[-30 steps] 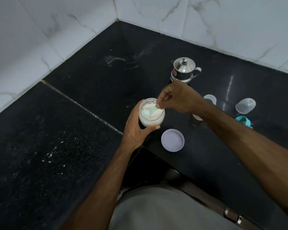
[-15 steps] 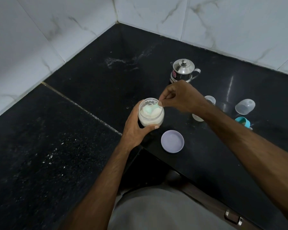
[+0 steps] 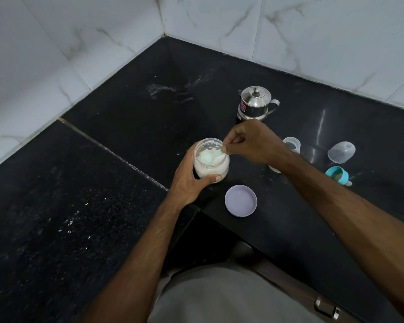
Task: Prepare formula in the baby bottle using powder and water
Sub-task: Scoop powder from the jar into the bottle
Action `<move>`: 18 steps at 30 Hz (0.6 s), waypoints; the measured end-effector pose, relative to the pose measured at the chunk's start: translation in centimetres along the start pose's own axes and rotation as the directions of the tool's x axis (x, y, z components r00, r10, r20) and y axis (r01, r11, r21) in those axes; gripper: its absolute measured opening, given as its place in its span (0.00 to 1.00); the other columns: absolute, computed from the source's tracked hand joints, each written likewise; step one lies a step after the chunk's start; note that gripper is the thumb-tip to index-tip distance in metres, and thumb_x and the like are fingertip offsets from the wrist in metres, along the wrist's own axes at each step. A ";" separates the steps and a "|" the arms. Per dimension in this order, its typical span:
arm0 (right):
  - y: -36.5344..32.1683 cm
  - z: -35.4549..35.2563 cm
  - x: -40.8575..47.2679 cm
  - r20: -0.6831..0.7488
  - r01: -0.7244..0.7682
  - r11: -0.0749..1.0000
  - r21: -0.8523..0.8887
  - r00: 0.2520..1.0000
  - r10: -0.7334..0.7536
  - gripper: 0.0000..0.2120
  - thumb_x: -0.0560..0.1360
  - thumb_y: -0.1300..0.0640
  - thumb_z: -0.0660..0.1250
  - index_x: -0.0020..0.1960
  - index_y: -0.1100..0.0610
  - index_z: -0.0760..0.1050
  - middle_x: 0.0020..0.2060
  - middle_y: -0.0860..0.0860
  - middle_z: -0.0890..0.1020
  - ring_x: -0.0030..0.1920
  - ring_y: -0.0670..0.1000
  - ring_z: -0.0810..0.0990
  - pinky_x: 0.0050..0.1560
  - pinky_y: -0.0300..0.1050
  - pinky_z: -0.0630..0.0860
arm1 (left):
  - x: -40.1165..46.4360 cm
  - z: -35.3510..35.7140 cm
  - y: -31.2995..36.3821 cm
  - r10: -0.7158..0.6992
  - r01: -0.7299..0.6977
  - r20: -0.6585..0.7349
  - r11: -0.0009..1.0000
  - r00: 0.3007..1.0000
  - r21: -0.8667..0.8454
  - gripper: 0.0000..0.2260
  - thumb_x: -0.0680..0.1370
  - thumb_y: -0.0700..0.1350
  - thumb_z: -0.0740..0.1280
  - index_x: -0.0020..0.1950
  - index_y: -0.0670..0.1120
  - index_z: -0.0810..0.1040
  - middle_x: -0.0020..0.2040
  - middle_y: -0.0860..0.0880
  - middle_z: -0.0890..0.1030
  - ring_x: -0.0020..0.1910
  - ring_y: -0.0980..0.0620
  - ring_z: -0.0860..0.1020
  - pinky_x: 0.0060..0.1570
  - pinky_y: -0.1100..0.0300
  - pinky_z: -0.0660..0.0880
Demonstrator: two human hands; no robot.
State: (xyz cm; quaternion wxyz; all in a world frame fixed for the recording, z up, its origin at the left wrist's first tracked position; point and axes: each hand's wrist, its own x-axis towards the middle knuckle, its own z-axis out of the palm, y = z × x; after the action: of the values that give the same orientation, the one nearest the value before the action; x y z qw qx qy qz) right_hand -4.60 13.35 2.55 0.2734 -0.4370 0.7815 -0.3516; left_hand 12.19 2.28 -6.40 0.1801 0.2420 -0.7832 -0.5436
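**Scoop in the powder jar, bottle waiting beside**

The left hand (image 3: pixel 189 180) is wrapped around a small clear jar (image 3: pixel 211 162) of white powder, with the thumb across the front of the glass and the other fingers behind it. The jar is open and stands on the black counter (image 3: pixel 117 127), close to the front edge.

The right hand (image 3: pixel 252 142) is above the mouth of the jar. Its thumb and first fingers are pinched together on the handle of a pale green scoop (image 3: pixel 209 157), and the other fingers are curled in. The bowl of the scoop is down inside the jar, on the powder.

The lilac lid (image 3: pixel 241 200) lies on the counter just in front of the jar, to the right of the left hand, and it does not touch the jar.

The baby bottle (image 3: pixel 290 146) stands behind the right wrist, which hides most of it; only its open top is clear to see. Further right, a clear cap (image 3: pixel 341 152) lies on its side, and near it lies the teal ring with the teat (image 3: pixel 337 175). A steel pot with a lid (image 3: pixel 255 104) stands behind the right hand, near the tiled wall (image 3: pixel 313 38).
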 end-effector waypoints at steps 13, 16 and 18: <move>0.2 -0.1 -0.1 0.058 -0.078 0.986 0.147 0.996 0.070 0.02 0.72 0.63 0.74 0.44 0.61 0.83 0.35 0.49 0.85 0.30 0.39 0.78 0.30 0.28 0.71 | 0.2 -0.2 -0.2 -0.023 0.022 0.014 1.000 1.000 0.019 0.40 0.66 0.45 0.80 0.74 0.51 0.65 0.66 0.59 0.74 0.67 0.57 0.72 0.67 0.50 0.71; 0.4 -0.3 -0.3 0.032 -0.122 0.975 0.187 0.992 0.118 0.02 0.73 0.63 0.73 0.44 0.62 0.82 0.34 0.50 0.84 0.26 0.39 0.75 0.26 0.28 0.68 | 0.2 -0.2 -0.2 -0.027 0.027 0.014 0.999 1.000 0.026 0.40 0.66 0.44 0.80 0.74 0.51 0.65 0.66 0.60 0.73 0.67 0.58 0.72 0.67 0.52 0.71; 0.5 -0.4 -0.4 0.013 -0.149 0.967 0.205 0.989 0.150 0.02 0.73 0.62 0.73 0.44 0.61 0.82 0.35 0.53 0.85 0.26 0.40 0.73 0.24 0.30 0.68 | 0.3 -0.3 -0.1 -0.035 0.034 0.021 0.999 0.999 0.029 0.40 0.66 0.45 0.80 0.73 0.52 0.65 0.66 0.60 0.73 0.67 0.58 0.72 0.67 0.52 0.71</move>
State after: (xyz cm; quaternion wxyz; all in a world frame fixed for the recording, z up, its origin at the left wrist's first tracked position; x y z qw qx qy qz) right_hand -4.95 14.03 2.42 0.3417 -0.3456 0.7720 -0.4096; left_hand 12.14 1.85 -6.37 0.1588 0.2522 -0.7884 -0.5381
